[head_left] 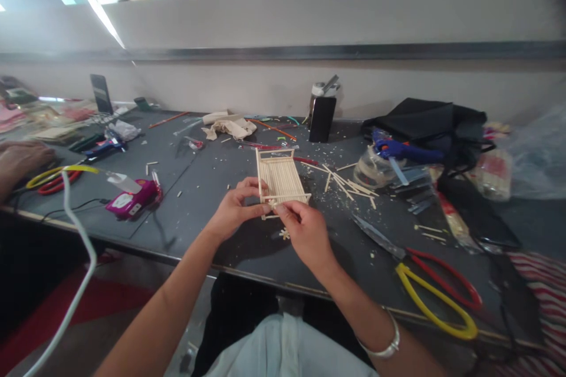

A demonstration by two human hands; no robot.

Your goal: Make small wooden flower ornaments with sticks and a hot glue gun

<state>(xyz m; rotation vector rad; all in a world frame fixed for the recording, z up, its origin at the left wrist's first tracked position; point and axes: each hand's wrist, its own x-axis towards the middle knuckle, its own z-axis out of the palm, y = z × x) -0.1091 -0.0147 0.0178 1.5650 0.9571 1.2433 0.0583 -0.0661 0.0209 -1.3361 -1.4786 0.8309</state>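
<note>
A small bed-shaped frame of thin wooden sticks (283, 177) stands on the dark table in front of me. My left hand (236, 206) grips its near left corner, thumb in front and fingers behind. At the frame's near side, my right hand (305, 227) pinches with thumb and forefinger, close to the left thumb. Something small and pale shows between the fingertips, too small to name for sure; it looks like a short stick piece. Just below the frame lies a little cluster of short stick pieces (285, 234).
Scissors with red and yellow handles (402, 256) lie at right. Loose sticks (349, 182) and crumbs are scattered beyond my right hand. A blue glue gun (402, 150) rests on a jar. A phone (322, 119) leans at the back. At left are a purple device (130, 197) and another person's hand (24, 159).
</note>
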